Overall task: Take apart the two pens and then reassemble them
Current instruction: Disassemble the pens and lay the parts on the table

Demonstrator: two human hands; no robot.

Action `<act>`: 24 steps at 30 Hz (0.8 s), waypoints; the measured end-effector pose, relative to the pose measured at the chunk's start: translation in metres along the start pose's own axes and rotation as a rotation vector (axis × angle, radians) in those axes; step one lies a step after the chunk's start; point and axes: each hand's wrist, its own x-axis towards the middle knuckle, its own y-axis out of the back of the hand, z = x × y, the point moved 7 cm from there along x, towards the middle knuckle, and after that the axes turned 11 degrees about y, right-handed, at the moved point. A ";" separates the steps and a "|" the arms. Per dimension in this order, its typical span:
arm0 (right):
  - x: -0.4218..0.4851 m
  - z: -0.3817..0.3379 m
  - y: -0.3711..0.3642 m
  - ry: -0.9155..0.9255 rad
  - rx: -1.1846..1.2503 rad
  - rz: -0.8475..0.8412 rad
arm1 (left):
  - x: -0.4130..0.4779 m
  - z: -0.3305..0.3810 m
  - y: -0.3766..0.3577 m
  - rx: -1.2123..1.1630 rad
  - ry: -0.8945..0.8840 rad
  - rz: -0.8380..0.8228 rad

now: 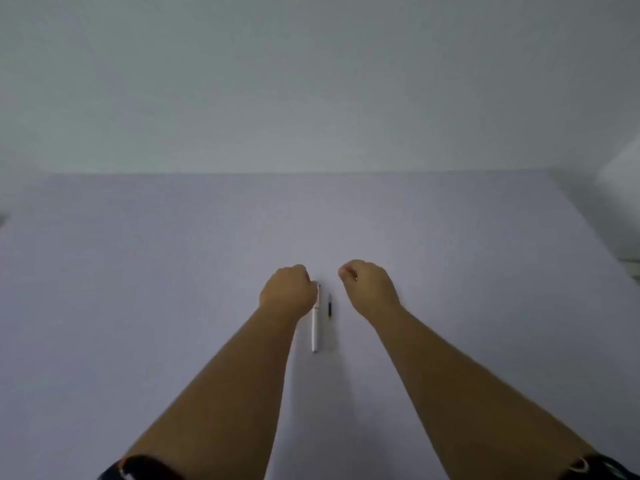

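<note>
A white pen [316, 323] lies on the table [173, 271], pointing away from me, between my two forearms. Just to its right lies a short dark pen part [329, 305] with a yellowish near end. My left hand [287, 289] is curled into a loose fist beside the pen's far end, knuckles touching or almost touching it. My right hand [369, 285] is also curled, a little right of the dark part and clear of it. A small glint shows at its fingers; I cannot tell whether it is a pen part.
The pale lilac table runs back to a plain light wall [311, 81]. A blurred white object [620, 174] stands at the right edge, beyond the table's corner. Dark bands show at both forearms near the bottom of the view.
</note>
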 end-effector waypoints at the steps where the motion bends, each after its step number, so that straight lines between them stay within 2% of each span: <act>1: -0.001 0.006 -0.006 -0.022 0.014 -0.003 | 0.001 -0.004 -0.012 0.004 0.038 -0.045; 6: -0.009 0.038 -0.038 -0.093 0.060 -0.008 | 0.002 -0.026 -0.069 -0.109 0.183 -0.169; 11: -0.019 0.052 -0.057 -0.129 0.070 -0.041 | 0.000 -0.035 -0.089 -0.170 0.206 -0.176; 14: -0.024 0.052 -0.063 -0.142 0.083 -0.060 | -0.003 -0.041 -0.093 -0.305 0.228 -0.188; 18: -0.023 0.048 -0.064 -0.229 0.198 -0.065 | -0.008 -0.037 -0.085 -0.489 0.180 -0.163; 21: -0.019 0.039 -0.061 -0.287 0.351 -0.027 | -0.016 -0.025 -0.073 -0.567 0.110 -0.153; 24: -0.016 0.029 -0.054 -0.314 0.453 0.004 | -0.023 -0.023 -0.065 -0.611 0.112 -0.164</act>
